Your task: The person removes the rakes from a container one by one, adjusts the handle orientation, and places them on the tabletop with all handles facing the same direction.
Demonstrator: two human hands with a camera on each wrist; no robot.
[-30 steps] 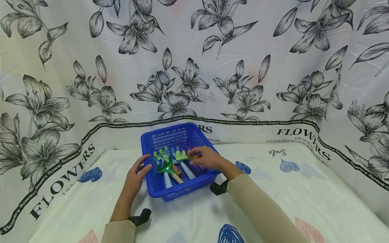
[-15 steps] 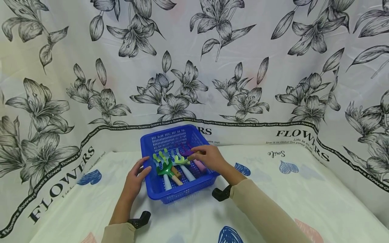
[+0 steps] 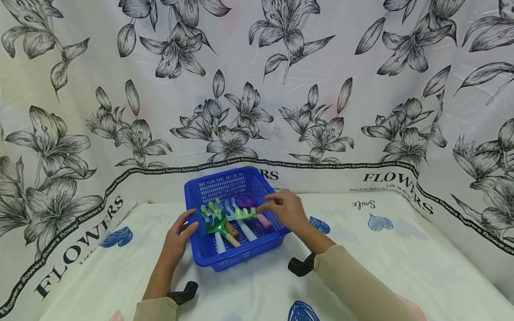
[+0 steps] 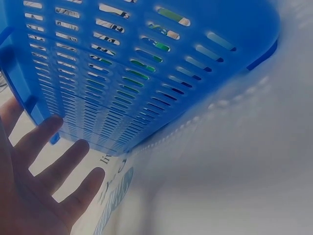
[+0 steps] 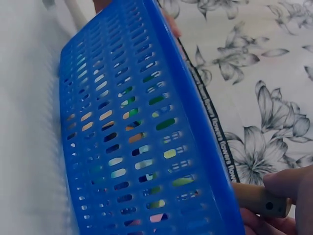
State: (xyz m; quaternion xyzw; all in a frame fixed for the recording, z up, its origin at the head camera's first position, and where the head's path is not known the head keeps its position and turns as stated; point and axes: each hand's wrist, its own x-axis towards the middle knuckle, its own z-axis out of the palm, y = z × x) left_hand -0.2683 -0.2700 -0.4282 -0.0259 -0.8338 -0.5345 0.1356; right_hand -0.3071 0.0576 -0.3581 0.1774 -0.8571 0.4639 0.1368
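Observation:
My right hand [image 3: 288, 208] is over the right side of a blue plastic basket [image 3: 245, 253]. Its thumb and fingers pinch a wooden handle [image 5: 261, 199] just outside the rim. In the head view, a light green hand rake head [image 3: 246, 214] lies in line with that grip, above the other tools. My left hand [image 3: 176, 234] is at the left rim, index finger and thumb reaching to the edge. From the left wrist, several of its fingers [image 4: 66, 164] appear straight and spread beside the slotted wall.
Inside the basket lie a green hand rake [image 3: 218, 225] with a wooden handle, a pink handle [image 3: 263, 220], a purple tool [image 3: 246, 199] and pale blue handles [image 3: 246, 231]. A flower-print cloth [image 3: 313, 111] hangs behind; a white cloth with hearts [image 3: 249, 294] covers the table.
My right hand has moved to the right, drawing the light green rake head slightly right with it. The pink handle and purple tool show more now. The left hand stays at the rim.

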